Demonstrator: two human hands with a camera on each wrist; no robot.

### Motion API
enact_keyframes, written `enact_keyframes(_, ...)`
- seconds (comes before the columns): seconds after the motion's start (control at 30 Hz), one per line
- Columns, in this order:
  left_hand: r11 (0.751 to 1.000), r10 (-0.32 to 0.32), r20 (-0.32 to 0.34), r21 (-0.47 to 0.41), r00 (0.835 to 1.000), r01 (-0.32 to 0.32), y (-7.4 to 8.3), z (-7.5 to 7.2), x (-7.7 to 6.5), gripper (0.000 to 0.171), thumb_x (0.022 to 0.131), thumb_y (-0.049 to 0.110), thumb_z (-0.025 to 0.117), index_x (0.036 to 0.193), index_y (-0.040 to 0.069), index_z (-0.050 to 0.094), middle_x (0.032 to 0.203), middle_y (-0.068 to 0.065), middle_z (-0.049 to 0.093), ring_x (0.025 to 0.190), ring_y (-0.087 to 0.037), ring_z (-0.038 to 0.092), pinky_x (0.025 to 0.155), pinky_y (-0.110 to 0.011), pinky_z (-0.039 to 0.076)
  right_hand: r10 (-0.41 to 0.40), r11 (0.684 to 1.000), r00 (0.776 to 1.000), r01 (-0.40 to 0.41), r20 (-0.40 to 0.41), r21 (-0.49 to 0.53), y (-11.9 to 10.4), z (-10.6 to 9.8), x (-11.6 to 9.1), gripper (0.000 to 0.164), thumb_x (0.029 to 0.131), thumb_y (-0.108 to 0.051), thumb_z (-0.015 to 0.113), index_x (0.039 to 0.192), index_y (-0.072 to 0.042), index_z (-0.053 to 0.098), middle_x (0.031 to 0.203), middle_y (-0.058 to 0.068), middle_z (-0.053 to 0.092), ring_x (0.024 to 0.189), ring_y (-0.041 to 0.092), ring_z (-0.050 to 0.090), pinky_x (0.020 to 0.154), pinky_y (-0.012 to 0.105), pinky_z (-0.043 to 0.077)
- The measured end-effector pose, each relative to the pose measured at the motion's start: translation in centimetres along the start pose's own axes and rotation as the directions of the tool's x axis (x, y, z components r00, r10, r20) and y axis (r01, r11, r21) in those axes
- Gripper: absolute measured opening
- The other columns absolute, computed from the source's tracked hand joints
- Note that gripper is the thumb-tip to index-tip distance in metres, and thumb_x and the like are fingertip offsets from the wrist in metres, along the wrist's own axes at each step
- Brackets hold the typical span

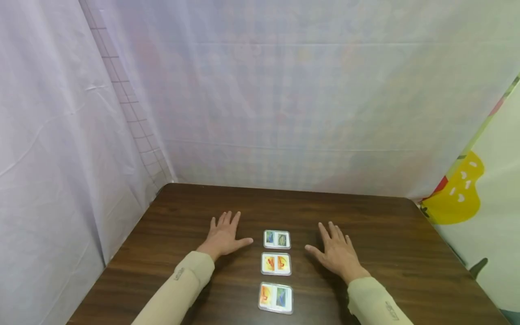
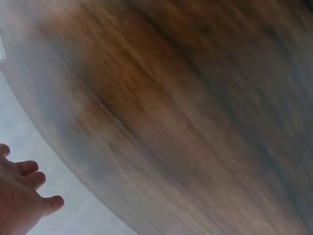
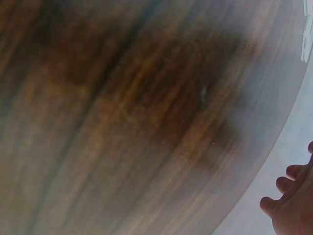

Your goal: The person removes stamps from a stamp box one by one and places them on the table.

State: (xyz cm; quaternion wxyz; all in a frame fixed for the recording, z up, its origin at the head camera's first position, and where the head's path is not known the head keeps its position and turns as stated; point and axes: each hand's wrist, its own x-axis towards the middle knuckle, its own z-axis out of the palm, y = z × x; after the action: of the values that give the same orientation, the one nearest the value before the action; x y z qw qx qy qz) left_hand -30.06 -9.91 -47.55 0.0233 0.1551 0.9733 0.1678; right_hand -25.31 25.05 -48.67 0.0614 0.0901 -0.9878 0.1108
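Note:
Three flat, clear-edged picture cards lie in a column on the brown wooden table (image 1: 390, 243). The far card (image 1: 277, 239) carries a blue-green picture and a greenish round one. Two orange-yellow pictures fill the middle card (image 1: 276, 263). On the near card (image 1: 276, 298), an orange-yellow picture sits left of a blue-green one. To the left of the column is my left hand (image 1: 225, 237), fingers spread, apart from the cards. My right hand (image 1: 337, 253) is spread likewise on the column's right side, holding nothing. Only part of each hand shows in the wrist views.
A pale curtain (image 1: 284, 113) hangs behind the table's far edge, and another white curtain (image 1: 48, 135) runs down the left side. At the right, white cloth bears a yellow printed shape (image 1: 459, 194). A small dark object (image 1: 478, 268) stands by the table's right edge.

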Motion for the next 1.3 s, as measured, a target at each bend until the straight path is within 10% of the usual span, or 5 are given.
enact_keyframes(1.3,0.979,0.196,0.111,-0.083,0.974,-0.187,3.7,1.0,2.7,0.081,0.087,0.050,0.072,0.153,0.015,0.039,0.153,-0.015,0.038,0.143,-0.033,0.031,0.116,-0.050,0.022,-0.179,0.977,0.970,0.155,0.168,0.148,-2.2,0.0,4.7,0.070,0.092,-0.047,0.067,0.142,-0.002,0.050,0.139,0.025,0.049,0.127,0.043,0.047,0.101,0.061,0.038)
